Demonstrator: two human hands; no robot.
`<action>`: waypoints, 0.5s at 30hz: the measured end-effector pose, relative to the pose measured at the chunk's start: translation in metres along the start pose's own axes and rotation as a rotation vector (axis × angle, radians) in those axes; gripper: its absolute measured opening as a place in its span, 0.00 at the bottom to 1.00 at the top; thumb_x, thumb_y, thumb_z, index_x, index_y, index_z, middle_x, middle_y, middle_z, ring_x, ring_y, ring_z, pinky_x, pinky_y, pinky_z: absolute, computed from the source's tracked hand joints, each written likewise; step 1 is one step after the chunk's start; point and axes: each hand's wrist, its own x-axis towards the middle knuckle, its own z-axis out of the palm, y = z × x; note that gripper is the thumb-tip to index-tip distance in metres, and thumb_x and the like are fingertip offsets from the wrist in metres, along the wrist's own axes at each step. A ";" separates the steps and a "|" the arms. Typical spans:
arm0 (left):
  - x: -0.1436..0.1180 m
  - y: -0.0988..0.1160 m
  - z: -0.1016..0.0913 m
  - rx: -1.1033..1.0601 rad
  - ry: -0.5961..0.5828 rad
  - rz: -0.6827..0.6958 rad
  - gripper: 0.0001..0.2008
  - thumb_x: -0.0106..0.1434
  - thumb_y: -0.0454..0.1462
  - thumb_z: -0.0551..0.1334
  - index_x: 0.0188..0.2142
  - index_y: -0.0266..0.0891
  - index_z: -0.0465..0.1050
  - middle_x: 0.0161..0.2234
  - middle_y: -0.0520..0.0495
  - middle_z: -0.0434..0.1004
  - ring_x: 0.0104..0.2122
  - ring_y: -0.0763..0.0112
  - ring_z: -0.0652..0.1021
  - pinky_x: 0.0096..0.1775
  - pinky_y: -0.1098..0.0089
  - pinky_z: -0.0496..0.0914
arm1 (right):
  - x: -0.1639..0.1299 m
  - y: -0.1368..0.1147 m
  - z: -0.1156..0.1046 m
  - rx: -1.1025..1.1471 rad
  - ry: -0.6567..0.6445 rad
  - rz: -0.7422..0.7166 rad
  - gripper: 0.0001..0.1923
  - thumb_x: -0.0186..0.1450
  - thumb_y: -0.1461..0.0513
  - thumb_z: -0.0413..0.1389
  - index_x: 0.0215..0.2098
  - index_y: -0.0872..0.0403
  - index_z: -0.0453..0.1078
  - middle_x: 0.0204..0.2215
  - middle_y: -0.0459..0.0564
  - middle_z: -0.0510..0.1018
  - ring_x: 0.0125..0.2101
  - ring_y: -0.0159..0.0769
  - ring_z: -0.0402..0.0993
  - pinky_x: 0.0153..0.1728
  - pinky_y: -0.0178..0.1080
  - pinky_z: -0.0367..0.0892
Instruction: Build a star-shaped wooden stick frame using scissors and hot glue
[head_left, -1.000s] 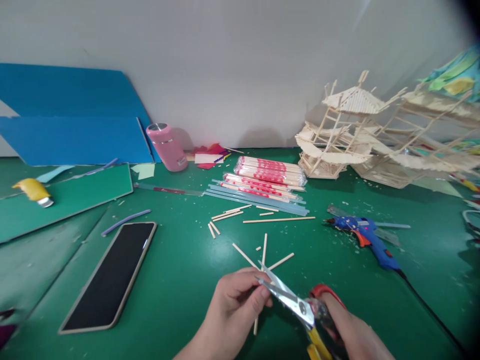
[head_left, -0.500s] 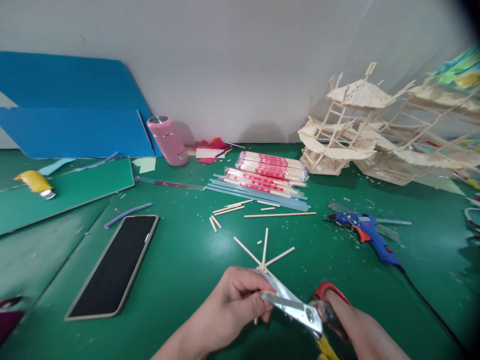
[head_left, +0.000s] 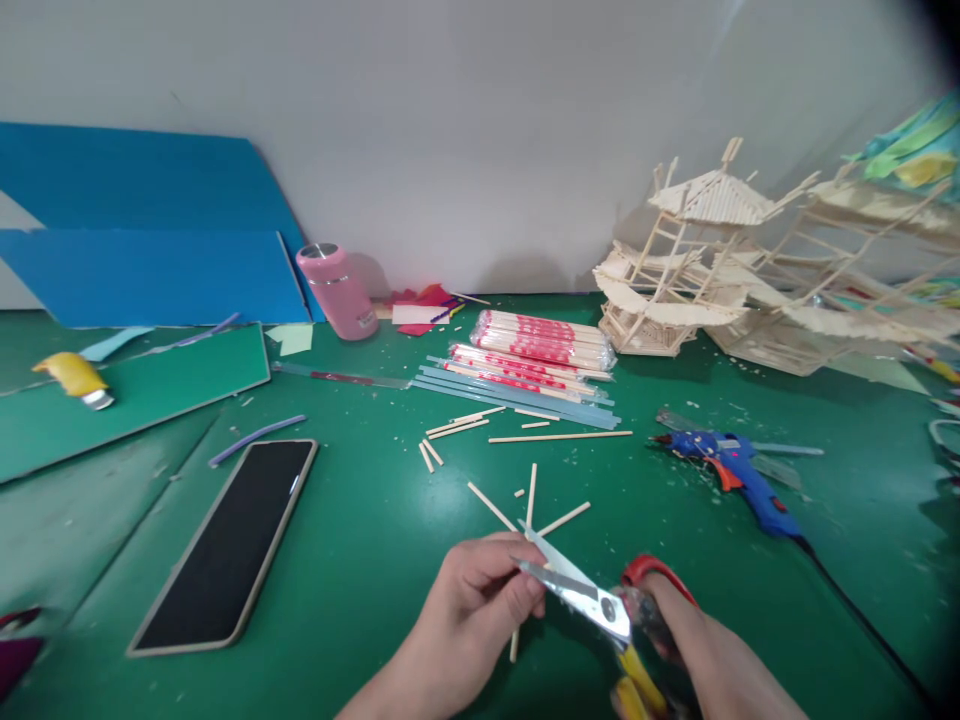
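Observation:
Just below the middle of the head view, my left hand (head_left: pixel 480 605) is closed, thumb against fingers, pinching a thin wooden stick that is mostly hidden. My right hand (head_left: pixel 701 635) grips scissors (head_left: pixel 581 590) with one red and one yellow handle. Their blades are parted, reaching over and beside my left fingertips. Beyond the blades, several short wooden sticks (head_left: pixel 566 518) fan out on the table. Another stick end (head_left: pixel 514 645) shows below my left hand.
Behind lie cut sticks (head_left: pixel 459 428), blue-grey strips (head_left: pixel 517 398) and wrapped stick bundles (head_left: pixel 544 340). A blue glue gun (head_left: pixel 739 465) and stick-built pavilion model (head_left: pixel 690 260) are right. Left are a phone (head_left: pixel 229 545), pink flask (head_left: pixel 339 292) and yellow-handled cutter (head_left: pixel 73 378).
The scissors have shifted slightly up and left over the fingertips of my left hand. My left hand has moved a little, and more of the stick end beneath it shows.

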 end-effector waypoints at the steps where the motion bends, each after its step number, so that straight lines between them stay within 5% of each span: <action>1: 0.000 0.000 -0.002 -0.009 -0.025 -0.002 0.11 0.59 0.41 0.59 0.29 0.36 0.75 0.24 0.50 0.66 0.24 0.76 0.66 0.26 0.76 0.60 | 0.000 -0.001 0.000 0.002 0.022 -0.001 0.27 0.47 0.60 0.55 0.46 0.53 0.57 0.31 0.50 0.75 0.32 0.40 0.74 0.31 0.35 0.67; 7: 0.001 0.003 -0.008 0.048 -0.157 -0.030 0.16 0.58 0.46 0.58 0.28 0.35 0.76 0.22 0.48 0.65 0.23 0.74 0.66 0.24 0.75 0.60 | 0.000 -0.005 -0.012 -0.039 -0.029 -0.037 0.24 0.47 0.61 0.56 0.41 0.52 0.58 0.31 0.50 0.75 0.31 0.40 0.73 0.30 0.36 0.67; 15: 0.001 0.008 -0.007 0.079 -0.156 -0.012 0.15 0.58 0.45 0.57 0.29 0.36 0.76 0.23 0.48 0.65 0.22 0.75 0.64 0.24 0.75 0.59 | -0.004 -0.007 -0.017 -0.145 -0.033 -0.035 0.19 0.47 0.61 0.56 0.38 0.53 0.61 0.27 0.49 0.74 0.27 0.38 0.72 0.27 0.34 0.64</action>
